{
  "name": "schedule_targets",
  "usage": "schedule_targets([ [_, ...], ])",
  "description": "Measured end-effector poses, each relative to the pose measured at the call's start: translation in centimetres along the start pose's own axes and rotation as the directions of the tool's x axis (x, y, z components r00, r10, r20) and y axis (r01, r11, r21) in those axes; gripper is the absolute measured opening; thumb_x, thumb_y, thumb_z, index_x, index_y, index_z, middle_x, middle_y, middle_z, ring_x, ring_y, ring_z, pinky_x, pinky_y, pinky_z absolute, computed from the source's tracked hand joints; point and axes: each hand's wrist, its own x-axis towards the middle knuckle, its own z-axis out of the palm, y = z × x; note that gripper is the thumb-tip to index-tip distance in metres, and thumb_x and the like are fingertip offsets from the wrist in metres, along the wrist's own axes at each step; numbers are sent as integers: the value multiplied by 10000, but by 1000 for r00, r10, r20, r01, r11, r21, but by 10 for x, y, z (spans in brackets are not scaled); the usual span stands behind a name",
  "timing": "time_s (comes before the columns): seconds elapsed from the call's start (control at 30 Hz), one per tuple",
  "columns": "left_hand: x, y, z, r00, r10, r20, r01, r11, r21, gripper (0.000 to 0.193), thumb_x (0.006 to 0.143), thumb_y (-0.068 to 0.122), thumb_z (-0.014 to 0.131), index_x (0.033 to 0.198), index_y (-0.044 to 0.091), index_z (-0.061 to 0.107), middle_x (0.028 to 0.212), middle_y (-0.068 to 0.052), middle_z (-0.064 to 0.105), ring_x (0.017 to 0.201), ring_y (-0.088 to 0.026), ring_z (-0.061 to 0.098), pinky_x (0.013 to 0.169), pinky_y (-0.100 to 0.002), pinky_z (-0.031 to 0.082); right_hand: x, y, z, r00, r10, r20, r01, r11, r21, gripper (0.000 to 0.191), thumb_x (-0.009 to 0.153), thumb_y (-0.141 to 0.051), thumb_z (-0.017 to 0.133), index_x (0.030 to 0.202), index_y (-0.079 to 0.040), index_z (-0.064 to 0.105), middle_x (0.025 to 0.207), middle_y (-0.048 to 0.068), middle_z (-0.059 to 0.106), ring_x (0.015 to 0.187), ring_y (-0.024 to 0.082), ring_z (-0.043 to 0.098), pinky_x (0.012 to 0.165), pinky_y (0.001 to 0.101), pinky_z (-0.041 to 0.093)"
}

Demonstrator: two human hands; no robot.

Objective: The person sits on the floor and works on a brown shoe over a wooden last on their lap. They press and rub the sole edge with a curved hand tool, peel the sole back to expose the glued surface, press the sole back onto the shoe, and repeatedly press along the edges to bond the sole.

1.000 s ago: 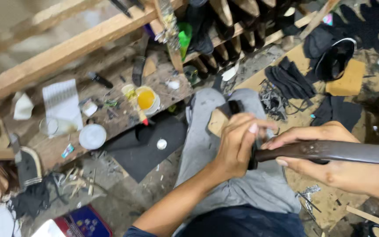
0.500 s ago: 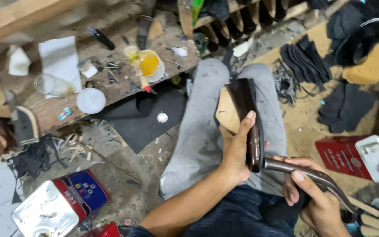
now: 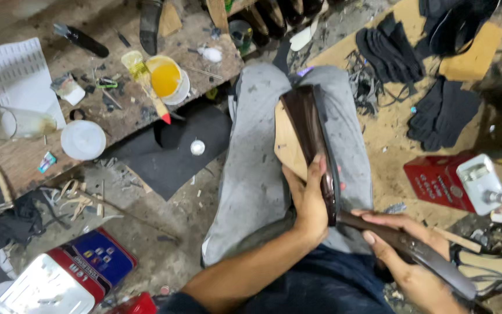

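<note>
Lasting step: your left hand (image 3: 308, 200) grips the shoe (image 3: 309, 136) on your lap, fingers curled round it; your right hand (image 3: 405, 256) pinches the strap (image 3: 402, 247). Next needs steady pull along the edge.

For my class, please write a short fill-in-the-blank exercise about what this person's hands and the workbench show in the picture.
1. The left hand presses a dark brown shoe upper against the person's ____.
2. The right hand grips a long dark ____ that runs from the shoe.
3. On the wooden bench, the open pot holds ____ glue.
4. A brush with a ____ tip lies across that pot.

Missing words: lap; strap; yellow; red
</note>
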Motion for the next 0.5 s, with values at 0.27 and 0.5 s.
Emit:
schedule_targets([
  [0.27,3,0,-2,994,112,5,-112,984,137,624,967,213,666,1478,94,328,1102,-82,577,825,-127,577,693,-292,534,11,-9,7,990,124,-71,-119,991,61,265,811,-81,740,1062,6,744,945,105,814,467,131,602,486,260,500],
  [0.5,10,-3,-5,986,163,44,-167,975,144,663,951,182,651,1504,37,316,1083,-104,563,848,-142,541,731,-284,476,20,-20,19,979,163,-118,-102,907,408,262,933,-78,733,1168,34,762,890,177,766,514,123,611,501,243,492],
])
